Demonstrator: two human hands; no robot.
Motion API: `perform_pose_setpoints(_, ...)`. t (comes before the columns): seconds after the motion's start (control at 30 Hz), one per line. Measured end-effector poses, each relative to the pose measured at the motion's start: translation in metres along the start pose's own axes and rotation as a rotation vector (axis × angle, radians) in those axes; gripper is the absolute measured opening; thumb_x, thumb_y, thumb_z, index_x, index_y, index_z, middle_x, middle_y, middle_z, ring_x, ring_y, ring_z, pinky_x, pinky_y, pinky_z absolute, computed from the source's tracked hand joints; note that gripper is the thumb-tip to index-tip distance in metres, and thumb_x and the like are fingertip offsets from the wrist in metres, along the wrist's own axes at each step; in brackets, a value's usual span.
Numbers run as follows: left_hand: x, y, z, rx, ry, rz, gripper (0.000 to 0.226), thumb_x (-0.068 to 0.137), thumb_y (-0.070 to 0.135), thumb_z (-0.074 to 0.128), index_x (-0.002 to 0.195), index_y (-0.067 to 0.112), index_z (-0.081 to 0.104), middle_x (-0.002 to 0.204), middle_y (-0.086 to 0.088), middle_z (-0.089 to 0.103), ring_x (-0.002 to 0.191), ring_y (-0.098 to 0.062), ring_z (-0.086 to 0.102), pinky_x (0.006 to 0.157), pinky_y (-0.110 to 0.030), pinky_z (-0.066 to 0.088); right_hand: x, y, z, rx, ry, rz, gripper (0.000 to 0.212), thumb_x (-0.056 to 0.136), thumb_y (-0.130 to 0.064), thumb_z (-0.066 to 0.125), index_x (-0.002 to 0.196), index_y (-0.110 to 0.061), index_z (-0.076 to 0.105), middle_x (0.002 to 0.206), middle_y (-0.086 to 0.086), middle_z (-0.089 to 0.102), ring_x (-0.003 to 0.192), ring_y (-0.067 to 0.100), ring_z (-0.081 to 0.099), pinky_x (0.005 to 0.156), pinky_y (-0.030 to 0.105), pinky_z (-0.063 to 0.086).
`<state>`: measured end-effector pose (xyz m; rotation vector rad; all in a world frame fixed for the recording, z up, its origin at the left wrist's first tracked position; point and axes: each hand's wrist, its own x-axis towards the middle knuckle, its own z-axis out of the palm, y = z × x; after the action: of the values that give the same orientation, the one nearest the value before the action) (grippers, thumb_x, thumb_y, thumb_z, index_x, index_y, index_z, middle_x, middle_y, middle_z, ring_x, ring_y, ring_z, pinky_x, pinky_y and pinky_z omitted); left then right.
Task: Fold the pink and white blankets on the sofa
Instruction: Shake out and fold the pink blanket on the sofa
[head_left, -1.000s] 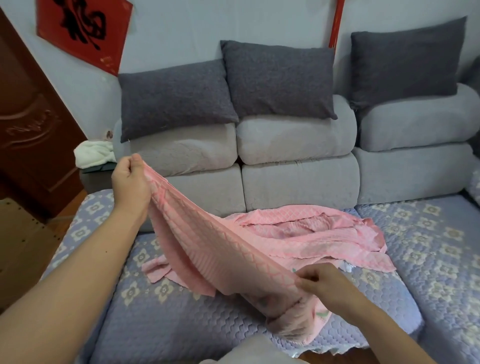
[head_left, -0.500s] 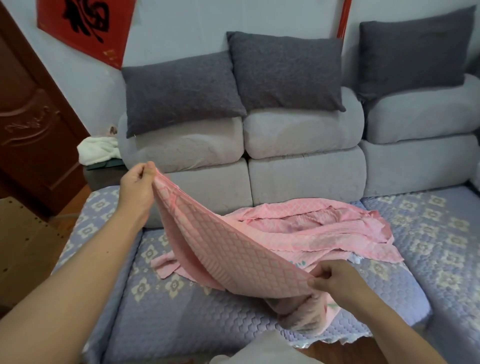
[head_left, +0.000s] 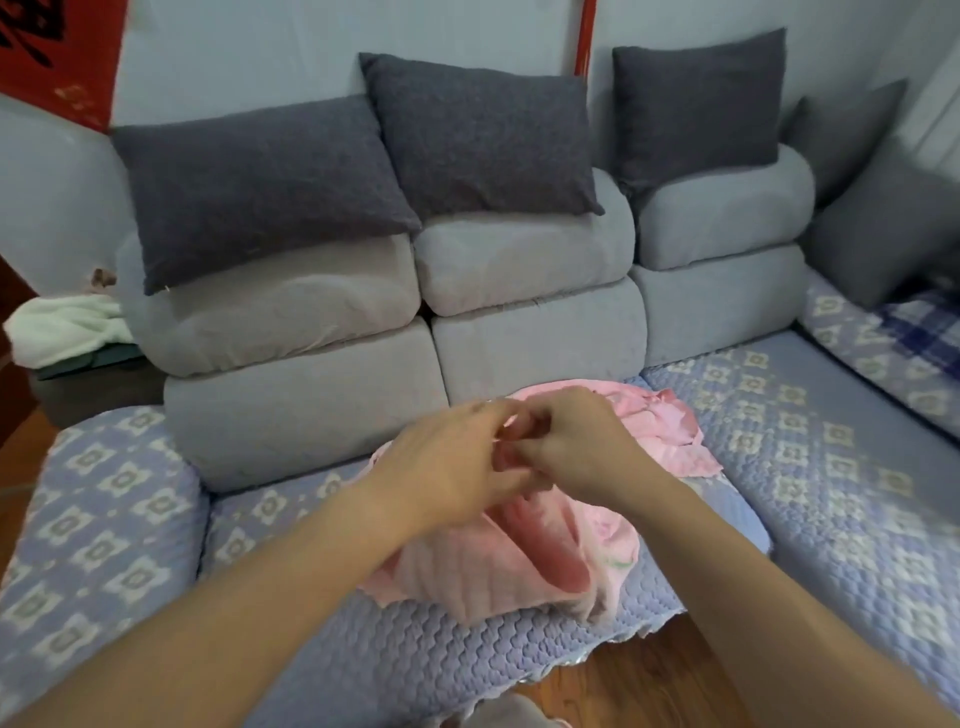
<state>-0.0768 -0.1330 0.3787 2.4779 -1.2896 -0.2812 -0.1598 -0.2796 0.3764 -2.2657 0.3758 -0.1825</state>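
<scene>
We bring our left hand (head_left: 457, 467) and right hand (head_left: 576, 447) together above the sofa (head_left: 519, 270), fingers (head_left: 506, 415) of both curled and pinching the edge of the pink blanket (head_left: 524, 561) where the two meet, apparently to match one corner to another for a first fold. Motion blur hides exactly how much cloth each pinch takes. From the hands the blanket hangs in a doubled loop down to the front of the quilted seat cover (head_left: 779, 441), while the rest lies crumpled on the seat behind our hands, near the backrest. Holding the corners high and together lets the weight of the cloth draw the fold straight, we judge. The white blanket (head_left: 67, 327) sits bunched on a low dark stand (head_left: 93, 384) beside the sofa's left end, well apart and not yet folded. Dark grey cushions (head_left: 260, 182) lean along the backrest.
</scene>
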Motion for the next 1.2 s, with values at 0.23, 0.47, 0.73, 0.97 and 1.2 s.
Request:
perform_pose_setpoints(0.23, 0.011, -0.019, 0.01, -0.006, -0.139, 0.041, 0.026, 0.093, 0.038, 0.057, 0.067, 0.041, 0.055, 0.066, 0.005, 0.058, 0.065, -0.013, 0.057, 0.059, -0.036, 0.043, -0.012, 0.007, 0.008, 0.302, 0.065, 0.035, 0.02, 0.075, -0.002, 0.083, 0.07, -0.015, 0.068, 0.058, -0.012, 0.065, 0.055, 0.001, 0.058, 0.059, 0.02, 0.048)
perform_pose_setpoints(0.47, 0.015, -0.016, 0.004, -0.166, -0.115, 0.137, 0.029, 0.094, 0.035, 0.048, 0.074, 0.018, 0.061, 0.068, 0.007, 0.064, 0.069, -0.009, 0.06, 0.074, -0.039, 0.05, -0.037, 0.044, 0.037, 0.59, 0.169, 0.017, 0.018, 0.086, 0.0, 0.073, 0.084, -0.017, 0.065, 0.074, -0.009, 0.067, 0.073, 0.009, 0.062, 0.073, 0.028, 0.052)
perform_pose_setpoints(0.73, 0.015, 0.006, -0.032, -0.077, -0.035, 0.361, 0.016, 0.091, 0.03, 0.048, 0.099, 0.032, 0.061, 0.088, 0.017, 0.067, 0.085, -0.003, 0.062, 0.08, -0.024, 0.048, -0.073, 0.079, 0.078, 0.462, 0.225, 0.064, 0.013, 0.08, -0.02, 0.073, 0.078, -0.016, 0.062, 0.075, -0.007, 0.062, 0.071, 0.006, 0.052, 0.067, 0.027, 0.049)
perform_pose_setpoints(0.97, 0.02, -0.005, -0.03, -0.071, 0.274, 0.396, 0.023, 0.091, 0.007, 0.06, 0.098, 0.021, 0.077, 0.089, 0.029, 0.066, 0.086, 0.012, 0.06, 0.08, -0.005, 0.042, -0.08, 0.132, 0.106, 0.262, 0.058, 0.224, 0.012, 0.093, -0.028, 0.06, 0.084, -0.031, 0.068, 0.075, -0.012, 0.067, 0.069, 0.003, 0.055, 0.068, 0.03, 0.045)
perform_pose_setpoints(1.2, 0.046, -0.089, -0.016, -0.073, 0.341, -0.051, 0.048, 0.095, 0.01, 0.063, 0.09, 0.057, 0.071, 0.092, 0.014, 0.077, 0.089, -0.017, 0.071, 0.082, -0.032, 0.052, -0.077, 0.128, 0.038, 0.43, 0.311, 0.298, 0.047, 0.101, -0.031, 0.058, 0.06, -0.011, 0.048, 0.057, -0.003, 0.038, 0.055, 0.008, 0.035, 0.054, 0.023, 0.029)
